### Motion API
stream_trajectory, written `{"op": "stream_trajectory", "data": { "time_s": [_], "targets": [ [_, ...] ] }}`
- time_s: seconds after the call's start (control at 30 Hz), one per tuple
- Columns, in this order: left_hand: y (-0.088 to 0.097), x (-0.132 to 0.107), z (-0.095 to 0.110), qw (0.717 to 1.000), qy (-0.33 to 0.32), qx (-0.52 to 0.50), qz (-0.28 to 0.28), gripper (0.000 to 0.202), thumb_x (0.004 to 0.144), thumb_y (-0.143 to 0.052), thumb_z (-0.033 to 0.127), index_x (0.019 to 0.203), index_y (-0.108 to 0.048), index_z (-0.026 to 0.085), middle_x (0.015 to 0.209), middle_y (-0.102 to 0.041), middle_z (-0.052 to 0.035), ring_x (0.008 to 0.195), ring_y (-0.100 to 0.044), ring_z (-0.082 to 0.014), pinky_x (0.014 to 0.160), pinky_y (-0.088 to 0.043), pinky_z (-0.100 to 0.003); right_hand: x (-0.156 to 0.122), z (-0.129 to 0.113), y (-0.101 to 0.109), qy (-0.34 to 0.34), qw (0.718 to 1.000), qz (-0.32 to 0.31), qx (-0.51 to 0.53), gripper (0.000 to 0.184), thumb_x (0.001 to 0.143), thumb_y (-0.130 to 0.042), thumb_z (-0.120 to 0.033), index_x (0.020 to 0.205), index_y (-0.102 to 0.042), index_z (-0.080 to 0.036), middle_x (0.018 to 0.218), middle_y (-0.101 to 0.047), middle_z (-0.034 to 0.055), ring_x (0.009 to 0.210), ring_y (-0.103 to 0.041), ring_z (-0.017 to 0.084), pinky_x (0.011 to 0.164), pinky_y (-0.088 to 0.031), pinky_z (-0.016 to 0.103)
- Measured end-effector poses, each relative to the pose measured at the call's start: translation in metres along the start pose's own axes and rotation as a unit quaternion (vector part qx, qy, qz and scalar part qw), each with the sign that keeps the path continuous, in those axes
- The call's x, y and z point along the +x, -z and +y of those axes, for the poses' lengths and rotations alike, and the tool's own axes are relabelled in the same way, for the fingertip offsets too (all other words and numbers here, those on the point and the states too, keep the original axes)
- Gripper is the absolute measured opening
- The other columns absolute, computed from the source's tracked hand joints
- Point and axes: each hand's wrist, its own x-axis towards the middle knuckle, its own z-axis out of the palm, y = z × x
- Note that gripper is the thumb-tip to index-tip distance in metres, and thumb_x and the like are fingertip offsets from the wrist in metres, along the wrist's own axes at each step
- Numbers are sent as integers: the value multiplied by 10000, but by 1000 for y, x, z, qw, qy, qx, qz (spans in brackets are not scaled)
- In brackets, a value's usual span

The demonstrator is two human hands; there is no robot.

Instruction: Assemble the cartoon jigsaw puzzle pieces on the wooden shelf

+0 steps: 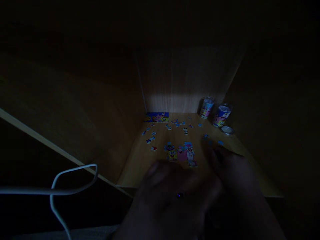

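Note:
The scene is very dark. A partly joined cartoon jigsaw (182, 154) lies on the wooden desk (140, 160), with several loose pieces (175, 125) scattered behind it. My left hand (170, 193) and my right hand (232, 173) hover close together just in front of the joined pieces, near the desk's front edge. Both are dim silhouettes. A small dark bit with a blue glint shows between them; I cannot make out what it is or whether the fingers grip it.
Two printed cans (206, 108) (222, 115) stand at the back right, with a round metal lid (227, 130) beside them. A coloured picture strip (157, 117) leans at the back wall. Wooden side walls enclose the desk. A white cable (72, 180) loops at the lower left.

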Motion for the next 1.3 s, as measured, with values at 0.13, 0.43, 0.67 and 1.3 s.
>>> {"op": "stream_trajectory", "data": {
  "time_s": [0.13, 0.43, 0.67, 1.3],
  "targets": [
    [-28, 8, -73, 993, 47, 103, 23, 302, 1134, -548, 191, 1401, -688, 210, 1230, -794, -103, 1127, -729, -300, 1026, -610, -542, -1, 2, 0, -18, 999, 31, -28, 353, 1142, -516, -435, 1147, -821, -259, 868, -823, 92, 701, -749, 272, 611, -416, 340],
    [-45, -3, -122, 957, 211, 200, 7, 285, 1112, -522, 271, 1240, -764, 190, 1343, -764, -162, 1225, -697, -371, 1109, -585, -594, 1, 14, -11, -16, 976, 135, -170, 285, 1010, -544, -199, 1185, -733, -76, 1197, -761, 267, 1069, -709, 411, 935, -552, 510],
    [-49, 3, -113, 929, 251, 269, -38, 372, 1112, -472, 314, 1296, -762, 170, 1400, -758, -185, 1258, -701, -429, 1028, -612, -626, 1, 16, -25, 57, 983, 145, -99, 470, 1030, -532, -231, 1477, -617, -113, 1427, -712, 256, 1353, -630, 438, 1093, -536, 587],
    [-52, 1, -115, 932, 260, 249, -49, 480, 1137, -498, 407, 1477, -674, 119, 1547, -693, -194, 1397, -663, -398, 1158, -564, -608, 1, 3, -16, 63, 990, 104, -66, 438, 1153, -474, -402, 1471, -730, -243, 1511, -697, 187, 1357, -655, 432, 1116, -547, 631]
  ]
}}
